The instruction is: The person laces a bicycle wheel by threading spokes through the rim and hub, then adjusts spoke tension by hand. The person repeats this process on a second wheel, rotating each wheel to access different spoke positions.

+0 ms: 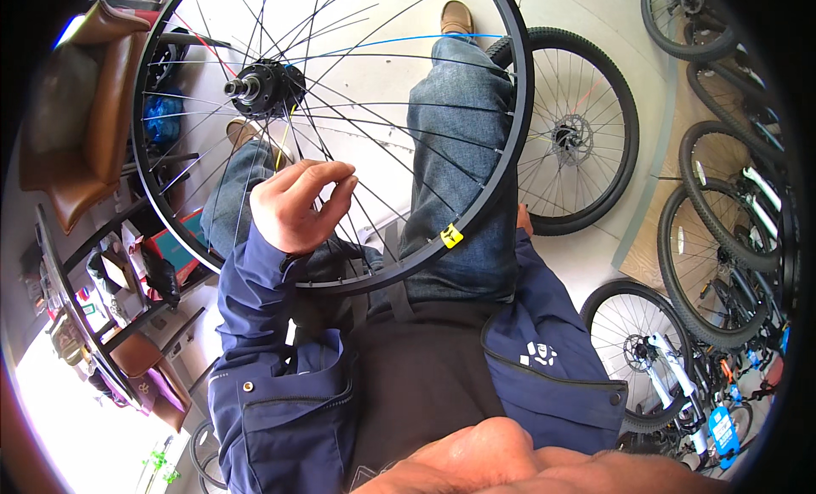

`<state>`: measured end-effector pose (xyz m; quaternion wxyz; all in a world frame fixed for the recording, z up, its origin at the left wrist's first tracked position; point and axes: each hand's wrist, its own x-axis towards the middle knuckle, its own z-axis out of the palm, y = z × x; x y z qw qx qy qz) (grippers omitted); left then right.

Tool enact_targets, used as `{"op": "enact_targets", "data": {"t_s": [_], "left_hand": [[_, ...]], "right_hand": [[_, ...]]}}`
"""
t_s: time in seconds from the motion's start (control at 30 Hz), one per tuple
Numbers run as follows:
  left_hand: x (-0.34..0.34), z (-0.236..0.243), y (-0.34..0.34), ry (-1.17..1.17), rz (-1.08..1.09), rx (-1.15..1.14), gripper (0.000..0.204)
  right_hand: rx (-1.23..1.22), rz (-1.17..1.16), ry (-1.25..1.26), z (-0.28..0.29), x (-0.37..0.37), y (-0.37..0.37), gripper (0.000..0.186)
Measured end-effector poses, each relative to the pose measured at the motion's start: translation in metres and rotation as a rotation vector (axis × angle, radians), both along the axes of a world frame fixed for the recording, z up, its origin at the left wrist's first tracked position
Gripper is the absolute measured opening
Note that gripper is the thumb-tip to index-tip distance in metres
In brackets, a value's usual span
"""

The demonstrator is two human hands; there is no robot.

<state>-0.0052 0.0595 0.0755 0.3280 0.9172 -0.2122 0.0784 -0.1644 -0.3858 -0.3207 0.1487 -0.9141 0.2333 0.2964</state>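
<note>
A bare bicycle wheel (518,111) with a black hub (270,89), black spokes and a few red, blue and yellow ones leans across my jeans-clad legs. A yellow sticker (450,235) is on its rim. My left hand (302,205) is among the lower spokes, its fingers bent and closed in a pinch; I cannot make out what they hold. My right hand (524,221) shows only as a few fingertips beyond the rim at my right thigh, mostly hidden, beside a tyred wheel (623,128) with a disc rotor (572,139).
At the left stand a brown leather chair (81,120) and a metal rack (127,281) with assorted items. Several bicycles (714,239) line the right side, and another wheel with a white fork (637,354) is at the lower right.
</note>
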Motion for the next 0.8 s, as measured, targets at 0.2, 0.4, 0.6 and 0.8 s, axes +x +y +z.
{"op": "enact_targets", "data": {"t_s": [0.2, 0.4, 0.6, 0.8], "left_hand": [[0.001, -0.001, 0.0, -0.012, -0.001, -0.015, 0.02], [0.001, -0.001, -0.002, -0.004, 0.006, -0.004, 0.02], [0.0, -0.001, 0.001, 0.013, 0.017, -0.002, 0.019], [-0.001, -0.002, 0.0, 0.045, 0.018, -0.021, 0.018]], "right_hand": [[-0.008, -0.048, -0.065, -0.012, -0.004, 0.006, 0.078], [-0.003, -0.063, -0.101, -0.038, -0.014, 0.002, 0.078], [0.007, -0.063, -0.078, -0.045, -0.015, 0.007, 0.077], [-0.055, 0.106, -0.131, -0.059, -0.027, 0.004, 0.083]]}}
